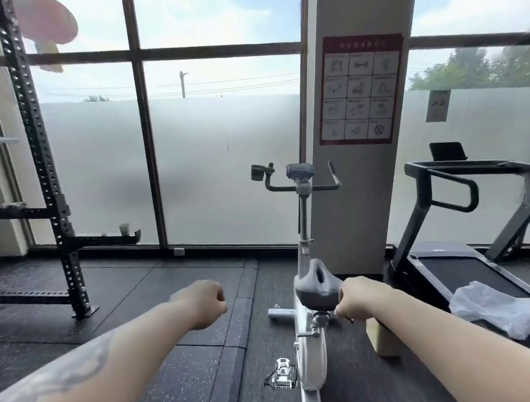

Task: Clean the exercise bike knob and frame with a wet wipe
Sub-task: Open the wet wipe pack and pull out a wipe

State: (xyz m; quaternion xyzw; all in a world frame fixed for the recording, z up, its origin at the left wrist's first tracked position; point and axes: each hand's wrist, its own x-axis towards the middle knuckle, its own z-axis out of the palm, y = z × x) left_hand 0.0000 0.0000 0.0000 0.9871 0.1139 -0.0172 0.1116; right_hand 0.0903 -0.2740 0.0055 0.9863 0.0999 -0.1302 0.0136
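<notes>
A white exercise bike stands in front of me, its frame running down to the floor. Its grey saddle faces me, and a seat-post knob sits just under the saddle. Handlebars with a small console rise beyond. My left hand is a closed fist in the air left of the saddle and holds nothing. My right hand is also curled, knuckles against the saddle's right rear edge; nothing shows in it. A yellowish pack lies on the floor under my right forearm. No wipe is visible.
A treadmill stands to the right with a crumpled plastic bag on its belt. A black squat rack stands at the left. A pillar and frosted windows are behind the bike. A pedal sticks out on the left.
</notes>
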